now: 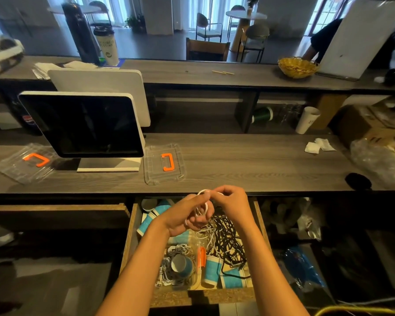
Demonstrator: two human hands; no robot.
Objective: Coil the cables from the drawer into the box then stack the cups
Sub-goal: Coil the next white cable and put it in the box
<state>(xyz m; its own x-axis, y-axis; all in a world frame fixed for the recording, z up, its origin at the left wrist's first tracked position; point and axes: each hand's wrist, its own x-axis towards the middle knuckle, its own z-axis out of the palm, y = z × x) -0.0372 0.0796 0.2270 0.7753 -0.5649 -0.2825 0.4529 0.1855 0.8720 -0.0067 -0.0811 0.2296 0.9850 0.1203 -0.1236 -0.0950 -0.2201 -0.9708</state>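
Wood, clear plastic and paper — mostly matt

The counter [249,160] is grey wood-grain, matt; the drawer [131,236] is rough raw chipboard. At 10 o'clock a glossy black screen [82,124] reflects light; beside it lies a clear glossy plastic lid [164,164] with an orange handle. In the drawer — matt paper cups [211,270], smooth white cable [202,208], black cords [226,236].

Daylight enters through tall windows [205,10] at the far end of the room and is overexposed there. The worktop [249,160] is moderately lit with a soft sheen. The open drawer [130,236] interior is dimmer, and the spaces either side of it are near black. Wide-angle distortion bends straight edges toward the frame borders. Corners show smearing and blur; the centre is reasonably sharp.
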